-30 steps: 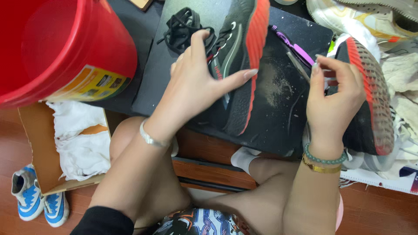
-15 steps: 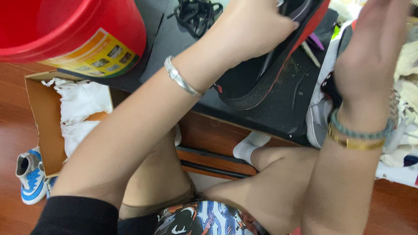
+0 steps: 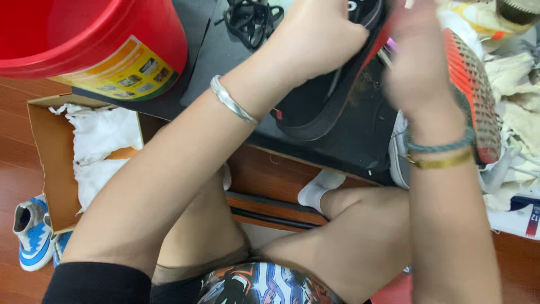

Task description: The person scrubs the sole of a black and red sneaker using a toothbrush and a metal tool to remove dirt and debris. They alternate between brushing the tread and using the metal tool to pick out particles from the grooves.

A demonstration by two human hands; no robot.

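Since 1 s ago my left hand [image 3: 320, 34] lifted the black sneaker with red sole edge [image 3: 332, 95] off the black mat [image 3: 360, 135]; now it tilts up, at 12 o'clock from my knees. Left fingers closed round its upper. My right hand [image 3: 419, 73] is blurred, at 3 o'clock beside it; grip I cannot tell.

Left hand [image 3: 315, 34] gripping black shoe [image 3: 320, 101], right hand [image 3: 419, 73] blurred alongside

Reddish wooden floor [image 3: 11, 141] fills the left of the frame below me; my low surface [image 3: 360, 141] is covered by a black mat, evenly lit.
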